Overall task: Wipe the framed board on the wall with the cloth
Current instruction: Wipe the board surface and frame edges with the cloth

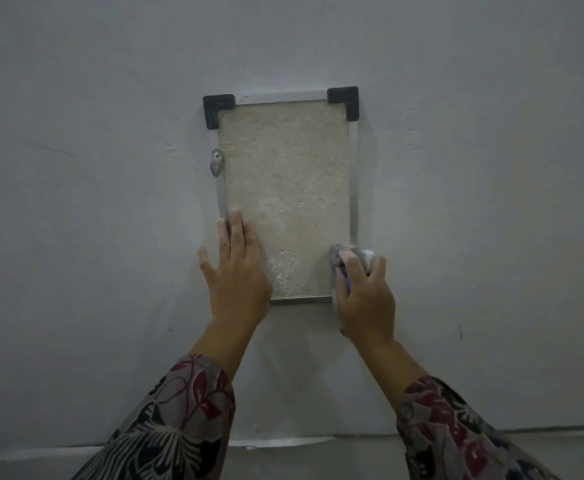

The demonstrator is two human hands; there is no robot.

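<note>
Your left hand (236,271) flat against wall (93,168), fingers (236,233) together and straight, lying over lower left edge of board (285,188). Metal hanger (217,162) on board's left rail, above that hand. Board upright on wall, speckled beige face, black caps (218,109) on top corners. Your right hand (365,296) at board's lower right corner, fingers clamped on cloth (344,258), cloth pressed to frame there.

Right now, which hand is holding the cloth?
The right hand, bunching the cloth against the board's lower right corner; the left hand lies flat, empty.
</note>
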